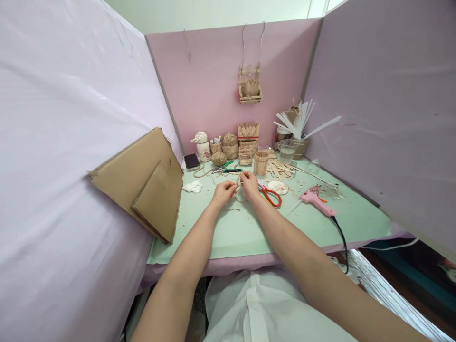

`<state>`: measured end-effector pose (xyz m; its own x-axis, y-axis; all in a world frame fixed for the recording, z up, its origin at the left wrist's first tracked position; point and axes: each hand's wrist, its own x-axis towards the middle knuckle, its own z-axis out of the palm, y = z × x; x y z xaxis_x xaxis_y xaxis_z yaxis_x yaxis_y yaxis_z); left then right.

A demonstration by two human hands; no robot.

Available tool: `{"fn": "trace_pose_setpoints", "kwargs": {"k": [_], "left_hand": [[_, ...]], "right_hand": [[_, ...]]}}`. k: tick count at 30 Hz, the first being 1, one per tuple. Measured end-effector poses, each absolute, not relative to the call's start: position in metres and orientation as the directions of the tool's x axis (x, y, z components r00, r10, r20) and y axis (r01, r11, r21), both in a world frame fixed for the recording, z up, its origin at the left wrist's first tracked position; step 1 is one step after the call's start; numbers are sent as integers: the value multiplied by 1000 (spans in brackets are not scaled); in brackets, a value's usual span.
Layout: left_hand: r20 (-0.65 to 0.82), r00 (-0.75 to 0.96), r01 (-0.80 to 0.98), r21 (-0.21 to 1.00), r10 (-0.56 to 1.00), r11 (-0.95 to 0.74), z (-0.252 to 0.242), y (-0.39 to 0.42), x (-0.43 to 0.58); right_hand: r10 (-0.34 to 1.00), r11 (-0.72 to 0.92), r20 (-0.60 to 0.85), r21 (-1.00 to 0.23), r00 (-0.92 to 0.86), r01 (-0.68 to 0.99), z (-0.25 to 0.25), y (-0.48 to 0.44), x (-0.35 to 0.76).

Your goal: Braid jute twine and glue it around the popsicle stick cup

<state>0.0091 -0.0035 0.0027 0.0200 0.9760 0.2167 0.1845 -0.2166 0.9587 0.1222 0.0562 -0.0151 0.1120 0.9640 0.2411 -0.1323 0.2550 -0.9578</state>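
Note:
Over the middle of the green table, my left hand (224, 192) pinches a thin strand of twine (238, 179) between its fingertips. Close by on the right, my right hand (248, 182) is closed on the same strand, a little higher. A loop of it hangs below my fingers. Red-handled scissors (272, 195) lie just right of my right hand, their blades partly hidden by it. Pliers with dark and green handles (231, 170) lie just beyond my hands. Farther back sits a ball of twine (218, 158).
A round stick cup (261, 163), loose wooden sticks (280, 168) and a white lid (278, 187) lie beyond the scissors. A pink glue gun (318, 203) with its cord is at right, a water cup (287, 151) behind. Cardboard (142, 185) leans at left.

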Motion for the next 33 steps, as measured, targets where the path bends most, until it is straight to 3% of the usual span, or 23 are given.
{"fn": "trace_pose_setpoints", "kwargs": {"k": [4,14,21,26,33], "left_hand": [[176,-29,129,977,984,-171,2,-2,8],[137,-65,38,990,988,-134,3,-2,5],[172,-52,82,983,984,-167,1,1,2],[161,-88,67,986,983,-155,3,1,4],[162,-35,89,983,986,-158,4,0,7]], "right_hand": [[974,222,205,-946,96,-237,-8,49,119],[998,65,68,-958,1,-280,-4,44,117],[966,99,145,-971,-212,-216,-3,37,120],[975,131,162,-972,-151,-196,-6,40,120],[987,159,147,-965,70,-207,-15,52,122]]}}
